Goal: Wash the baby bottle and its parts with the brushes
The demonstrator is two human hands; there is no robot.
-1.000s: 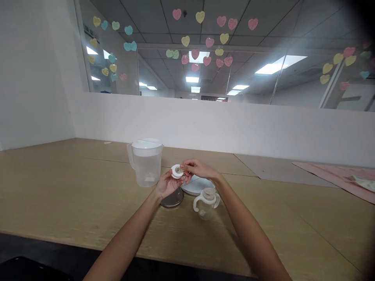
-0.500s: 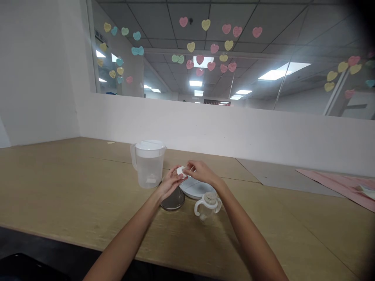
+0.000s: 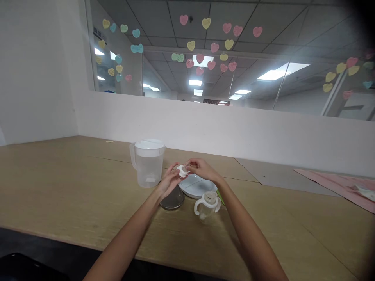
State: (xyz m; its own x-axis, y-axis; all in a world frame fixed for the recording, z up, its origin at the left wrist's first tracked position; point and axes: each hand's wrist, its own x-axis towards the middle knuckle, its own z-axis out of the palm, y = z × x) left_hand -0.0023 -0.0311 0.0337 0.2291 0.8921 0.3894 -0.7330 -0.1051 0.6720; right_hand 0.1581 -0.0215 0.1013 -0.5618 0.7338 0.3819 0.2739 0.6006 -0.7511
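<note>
While left fingers hold a cap, the jug label is illegible.

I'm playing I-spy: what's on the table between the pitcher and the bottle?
The head view shows a dark dish, partly hidden by the left hand, and the edge of a white plate.

This looks like an office: a wide window shows a tiled ceiling with flat light panels. Heart-shaped notes (pink, yellow, green and blue) dot the window, above a plain white wall and a large table.
</note>
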